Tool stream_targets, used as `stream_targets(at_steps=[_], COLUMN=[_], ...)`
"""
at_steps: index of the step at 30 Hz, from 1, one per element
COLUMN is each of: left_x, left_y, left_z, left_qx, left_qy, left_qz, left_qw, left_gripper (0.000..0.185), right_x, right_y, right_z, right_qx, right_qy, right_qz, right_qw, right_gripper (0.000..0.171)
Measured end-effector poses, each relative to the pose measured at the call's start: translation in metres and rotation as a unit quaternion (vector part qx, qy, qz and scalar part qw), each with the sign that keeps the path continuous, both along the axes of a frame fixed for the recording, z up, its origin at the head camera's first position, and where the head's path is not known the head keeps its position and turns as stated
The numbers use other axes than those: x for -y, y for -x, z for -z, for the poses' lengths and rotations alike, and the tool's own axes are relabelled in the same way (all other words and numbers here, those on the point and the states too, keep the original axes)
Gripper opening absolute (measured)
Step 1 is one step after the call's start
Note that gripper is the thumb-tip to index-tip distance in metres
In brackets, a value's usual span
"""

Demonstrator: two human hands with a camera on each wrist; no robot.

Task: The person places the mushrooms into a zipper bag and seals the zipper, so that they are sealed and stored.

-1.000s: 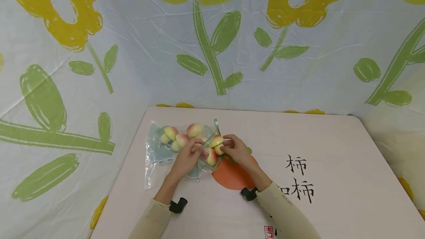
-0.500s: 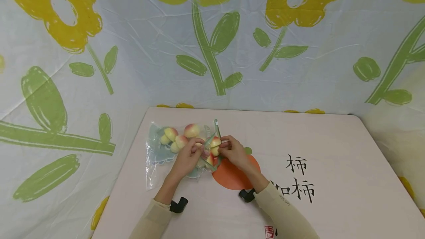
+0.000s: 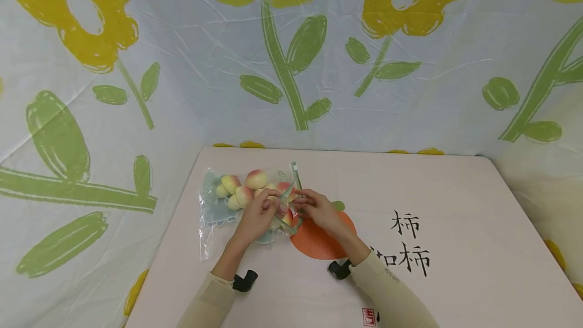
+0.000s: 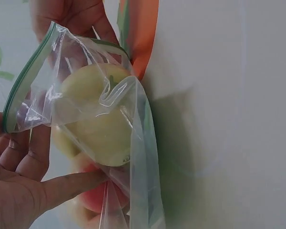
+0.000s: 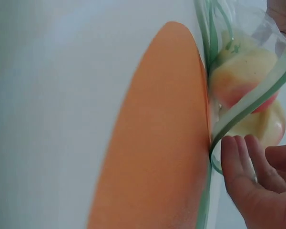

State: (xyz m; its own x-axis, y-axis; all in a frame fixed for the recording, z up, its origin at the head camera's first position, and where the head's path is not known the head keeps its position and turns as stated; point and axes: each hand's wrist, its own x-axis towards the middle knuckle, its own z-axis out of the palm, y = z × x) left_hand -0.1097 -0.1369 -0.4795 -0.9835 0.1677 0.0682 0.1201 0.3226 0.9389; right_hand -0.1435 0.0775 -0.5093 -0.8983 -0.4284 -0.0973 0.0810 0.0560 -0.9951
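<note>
A clear zip bag [image 3: 210, 239] with a green zip strip [image 4: 26, 78] lies at the left of the table, several yellow-and-red peaches [image 3: 256, 179] inside it. My left hand [image 3: 256, 216] holds the bag near its mouth; in the left wrist view its thumb presses the film while its fingers lie behind the zip edge. At the bag's open end is my right hand [image 3: 323, 215], with nothing between its fingers. In the right wrist view, its fingertips [image 5: 227, 143] are right at the zip strip, below a peach [image 5: 243, 71].
The pale table mat [image 3: 410, 186] carries a printed orange persimmon [image 3: 321, 242] under the right forearm and black characters [image 3: 410, 257] to the right. Black wrist mounts [image 3: 246, 281] sit at both wrists. A flower-printed curtain [image 3: 191, 65] stands behind and beside the table.
My right hand moves left, pushing peaches from the bag's mouth further in, and its fingers have come off them. The peaches inside shift slightly left; my left hand stays in place.
</note>
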Motion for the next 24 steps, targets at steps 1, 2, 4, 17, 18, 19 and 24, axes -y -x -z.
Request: stream_targets(at_steps=[1,2,4,17,18,19,24], left_x=[0.000,0.001,0.001,0.002,0.002,0.002,0.002], left_y=[0.000,0.000,-0.001,-0.002,-0.003,-0.003,-0.005], left_z=[0.000,0.001,0.001,0.000,0.000,0.000,-0.001], left_qx=[-0.002,-0.007,-0.011,0.000,0.001,0.001,-0.010], left_qy=[0.002,0.008,0.014,-0.023,-0.022,-0.022,0.018], left_qz=[-0.001,-0.002,-0.003,0.009,0.009,0.009,-0.006], left_qw=[1.0000,0.9999,0.9998,0.9997,0.9997,0.9997,0.9998], left_gripper=[0.017,0.017,0.018,0.021,0.021,0.022,0.028], right_x=[0.000,0.000,-0.001,-0.007,-0.008,-0.008,-0.010], right_y=[0.000,0.000,0.000,0.002,0.002,0.002,0.003], right_z=[-0.001,-0.001,-0.002,0.003,0.004,0.004,0.005], right_qx=[-0.001,-0.002,-0.007,-0.013,-0.016,-0.019,-0.026], right_qy=[-0.004,-0.006,-0.013,-0.034,-0.037,-0.038,-0.034], right_qz=[-0.002,-0.001,0.004,0.027,0.029,0.030,0.028], right_qw=[1.000,1.000,1.000,0.999,0.999,0.999,0.999], right_gripper=[0.044,0.044,0.043,0.038,0.038,0.038,0.038])
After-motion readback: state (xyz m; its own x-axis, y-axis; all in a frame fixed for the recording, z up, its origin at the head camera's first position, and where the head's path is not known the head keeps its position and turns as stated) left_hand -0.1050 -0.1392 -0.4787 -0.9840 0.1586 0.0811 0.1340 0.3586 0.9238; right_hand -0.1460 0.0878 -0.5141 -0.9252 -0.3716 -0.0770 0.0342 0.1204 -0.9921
